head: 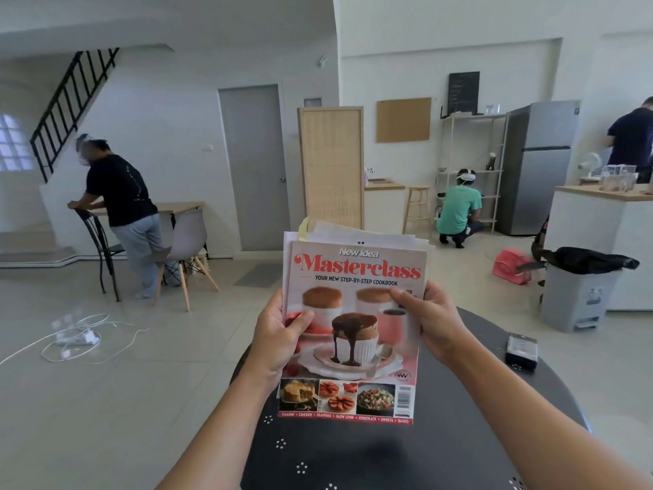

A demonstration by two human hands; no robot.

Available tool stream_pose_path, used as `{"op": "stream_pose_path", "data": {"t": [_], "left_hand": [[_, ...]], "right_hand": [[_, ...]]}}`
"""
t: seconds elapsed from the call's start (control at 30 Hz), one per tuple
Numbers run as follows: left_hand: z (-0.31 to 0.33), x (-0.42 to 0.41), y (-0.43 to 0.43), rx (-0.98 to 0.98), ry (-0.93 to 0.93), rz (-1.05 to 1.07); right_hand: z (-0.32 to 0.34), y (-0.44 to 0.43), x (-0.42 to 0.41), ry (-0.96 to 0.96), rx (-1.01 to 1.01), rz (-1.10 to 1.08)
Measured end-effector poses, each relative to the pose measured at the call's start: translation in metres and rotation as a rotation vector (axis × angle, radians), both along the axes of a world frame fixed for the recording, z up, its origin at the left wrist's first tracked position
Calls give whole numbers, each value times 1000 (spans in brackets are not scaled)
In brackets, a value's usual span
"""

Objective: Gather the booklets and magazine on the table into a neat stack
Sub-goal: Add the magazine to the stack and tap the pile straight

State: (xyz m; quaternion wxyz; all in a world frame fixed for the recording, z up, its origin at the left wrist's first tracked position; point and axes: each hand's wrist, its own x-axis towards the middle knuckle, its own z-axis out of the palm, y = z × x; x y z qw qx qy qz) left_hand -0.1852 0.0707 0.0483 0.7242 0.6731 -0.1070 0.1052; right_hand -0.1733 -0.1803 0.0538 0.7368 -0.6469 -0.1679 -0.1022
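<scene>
Glossy cookbook magazine (353,330) fronts held bundle, centre frame, raised above dark round tabletop (459,436). Booklets (357,232) behind, top edges fanned, uneven. Left hand (282,339) clamped on left edge, thumb over cover; right hand (433,318) clamped on right edge. Judgement: light, floppy, slick covers, inner sheets apt to slide. Best gripped at both side edges, mid-height, then tapped square on tabletop. Small dark box (522,350) lies right of frame.

The magazine (353,330) is hiding all but the top edges of the booklets (357,232) behind it, so their count is unclear. It is also covering the fingers of both hands and the table's (470,412) far edge.
</scene>
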Motion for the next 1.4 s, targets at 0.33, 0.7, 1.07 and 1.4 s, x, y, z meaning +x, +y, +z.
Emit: {"op": "stream_pose_path", "data": {"t": [0.33,0.7,1.07,1.4], "left_hand": [[-5,16,-32,39,95,39],[-15,23,-38,13,115,1],[32,33,-30,481,-430,182],[32,27,-30,536,-373,154]], "right_hand": [[-3,-4,-9,6,-4,-288],[-15,-13,-10,31,-40,-307],[23,-10,-15,-232,-203,-344],[22,-10,-12,-180,-232,-367]]}}
